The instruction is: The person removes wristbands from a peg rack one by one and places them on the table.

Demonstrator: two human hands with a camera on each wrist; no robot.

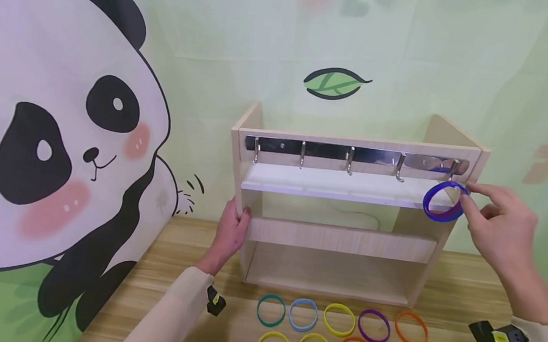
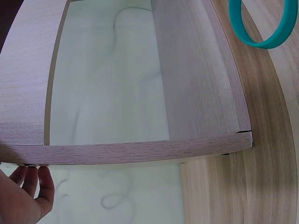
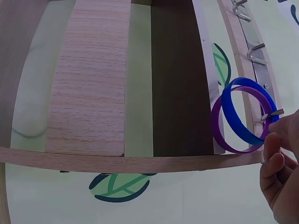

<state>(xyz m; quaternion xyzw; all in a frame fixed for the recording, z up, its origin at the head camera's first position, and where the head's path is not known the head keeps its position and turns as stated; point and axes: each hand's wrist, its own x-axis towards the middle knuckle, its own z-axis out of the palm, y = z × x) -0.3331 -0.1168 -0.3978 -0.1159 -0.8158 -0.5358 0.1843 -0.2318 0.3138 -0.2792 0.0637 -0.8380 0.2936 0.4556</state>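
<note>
A small wooden shelf rack (image 1: pixel 341 239) carries a metal strip of hooks along its top. My right hand (image 1: pixel 506 229) pinches a blue silicone wristband (image 3: pixel 232 114) between thumb and fingertips, right at the rightmost hook (image 3: pixel 275 113). A purple wristband (image 3: pixel 217 127) hangs at that same hook, overlapped by the blue one. With my left hand (image 1: pixel 230 232) I grip the rack's left side panel (image 2: pixel 112 153), thumb toward the front and fingers against the outer face.
In front of the rack, several wristbands lie in two rows on the wooden table (image 1: pixel 174 249): a teal one (image 1: pixel 258 317), a light blue one (image 1: pixel 290 318), a purple one (image 1: pixel 362 326), plus yellow and orange ones. Behind stands a wall cloth (image 1: pixel 245 54) printed with a panda.
</note>
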